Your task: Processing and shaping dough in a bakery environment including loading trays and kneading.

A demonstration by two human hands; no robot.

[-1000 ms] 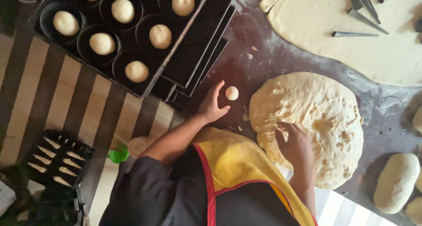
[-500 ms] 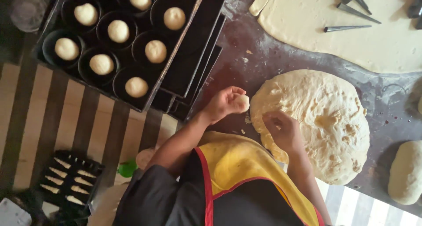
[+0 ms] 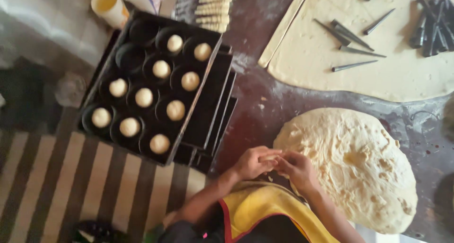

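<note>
— What is going on closest to us, by the yellow apron (image 3: 265, 214)?

— The 2 hands are meeting just above it. The left hand (image 3: 253, 162) and right hand (image 3: 295, 169) are cupping together, fingers curled in, pressing 1 small dough piece (image 3: 270, 156) between them.

— They were apart a second ago, weren't they?

— Yes. The left was reaching for a little ball on the table (image 3: 265, 106), and the right was lying on the big dough (image 3: 350, 167). Now both are off those and closing on the piece, so it is no longer sitting on the table; it is being held up at the near edge of the big dough.

— How tight is the hold?

— Nearly closed. Only a sliver of the piece is showing between the fingertips; I cannot tell its shape.

— And farther off?

— To the left, a dark tray (image 3: 210, 101) is resting on a stack of others, with 10 balls (image 3: 175, 110) sitting in its cups and a few cups bare. Beyond the big dough, a rolled sheet (image 3: 378, 68) is lying flat with metal cones (image 3: 352, 37) scattered on it. A yellow cup (image 3: 108, 5) is standing at the far left corner.
</note>
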